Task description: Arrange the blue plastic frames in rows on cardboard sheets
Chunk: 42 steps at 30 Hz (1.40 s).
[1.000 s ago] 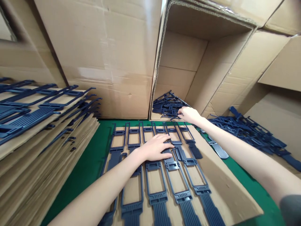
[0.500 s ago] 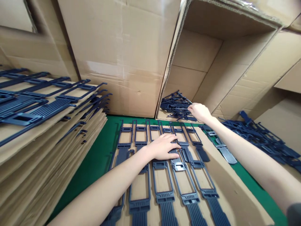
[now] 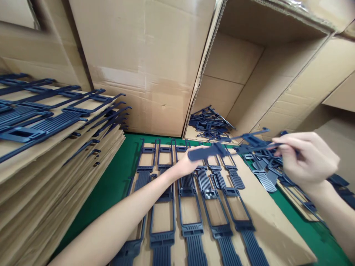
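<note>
Part (image 3: 217, 149), blurred, pinched by right hand (image 3: 309, 159) above board (image 3: 267, 221); left hand (image 3: 187, 164) over board, fingers hidden behind part, grip cannot be told.

A green tabletop (image 3: 113, 173) runs back to a large, closed cardboard carton (image 3: 144, 66) standing at its far edge; beside that, toward the far right corner, an open box (image 3: 235, 62) faces forward, shadowed inside. Soft light leaves pale sheens on the carton's front.
</note>
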Each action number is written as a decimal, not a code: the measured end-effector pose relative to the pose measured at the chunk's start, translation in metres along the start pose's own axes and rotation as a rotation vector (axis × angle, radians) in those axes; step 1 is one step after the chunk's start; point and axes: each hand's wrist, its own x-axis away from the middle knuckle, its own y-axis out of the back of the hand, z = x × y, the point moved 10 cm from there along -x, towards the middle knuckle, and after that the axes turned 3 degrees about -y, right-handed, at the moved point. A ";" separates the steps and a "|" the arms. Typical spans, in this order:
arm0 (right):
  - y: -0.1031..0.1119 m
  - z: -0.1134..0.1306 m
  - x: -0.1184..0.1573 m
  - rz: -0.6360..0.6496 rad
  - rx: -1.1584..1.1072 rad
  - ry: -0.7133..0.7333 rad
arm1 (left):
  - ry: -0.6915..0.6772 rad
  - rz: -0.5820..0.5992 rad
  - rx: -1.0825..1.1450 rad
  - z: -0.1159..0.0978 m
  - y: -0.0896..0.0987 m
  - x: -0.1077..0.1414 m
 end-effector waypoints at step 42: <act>-0.069 0.087 0.075 0.563 -0.350 -0.136 | 0.260 0.278 0.618 0.003 -0.030 0.011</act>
